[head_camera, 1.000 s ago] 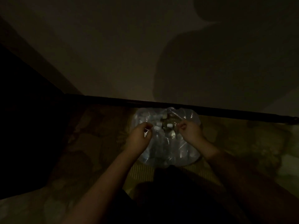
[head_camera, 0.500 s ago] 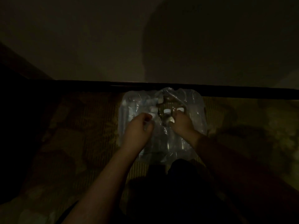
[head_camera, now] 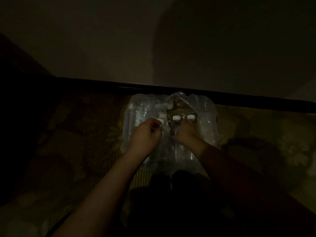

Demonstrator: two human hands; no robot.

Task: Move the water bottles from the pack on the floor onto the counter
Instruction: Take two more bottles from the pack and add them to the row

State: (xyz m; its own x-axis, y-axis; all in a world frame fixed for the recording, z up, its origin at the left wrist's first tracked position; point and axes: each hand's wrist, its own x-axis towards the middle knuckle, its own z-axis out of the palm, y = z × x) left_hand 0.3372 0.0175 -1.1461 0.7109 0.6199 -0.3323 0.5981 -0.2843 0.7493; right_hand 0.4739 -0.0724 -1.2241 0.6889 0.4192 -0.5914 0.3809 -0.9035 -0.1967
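Dim patterned carpet spreads at the left, with a dark baseboard and a shadowed wall behind. The left hand is curled tight, pinching the clear plastic wrap of the pack, which stands on the floor against the baseboard. Through a torn opening, two white-capped bottles stand upright just beyond the right hand. That hand rests against the nearer bottle's shoulder; whether its fingers grip cannot be told in the gloom.
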